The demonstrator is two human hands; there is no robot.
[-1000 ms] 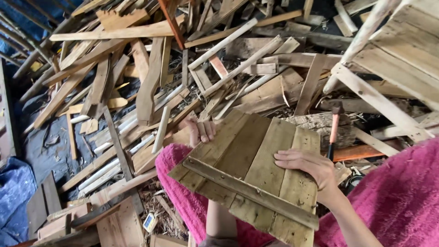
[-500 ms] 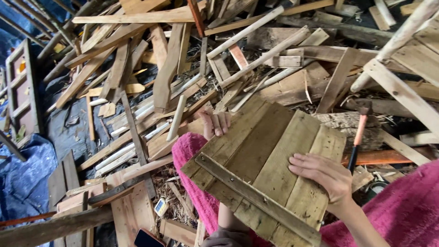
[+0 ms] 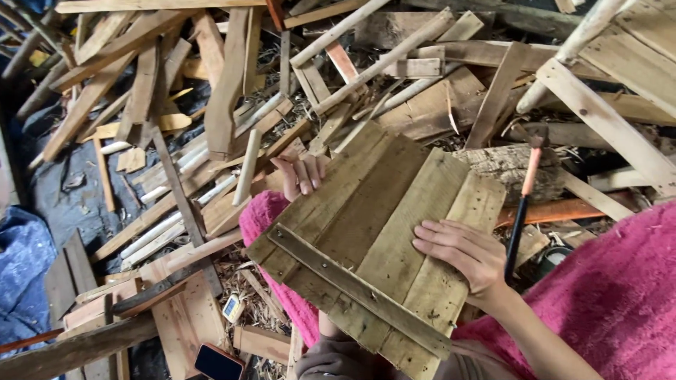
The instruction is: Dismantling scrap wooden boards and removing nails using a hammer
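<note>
A panel of several nailed wooden planks rests on my lap, with a cross batten along its near edge. My left hand grips the panel's far left edge, fingers curled over the top. My right hand lies flat on the panel's right planks, fingers spread. A hammer with an orange and black handle stands just right of the panel, untouched. My pink garment shows at the right and under the panel.
A big heap of scrap planks and sticks covers the ground ahead. A rough log lies behind the panel. A phone and a small box lie near my feet. Blue tarp is at the left.
The view has shifted, so the panel now sits more to the right and lower in frame. Both hands keep the same hold on it.
</note>
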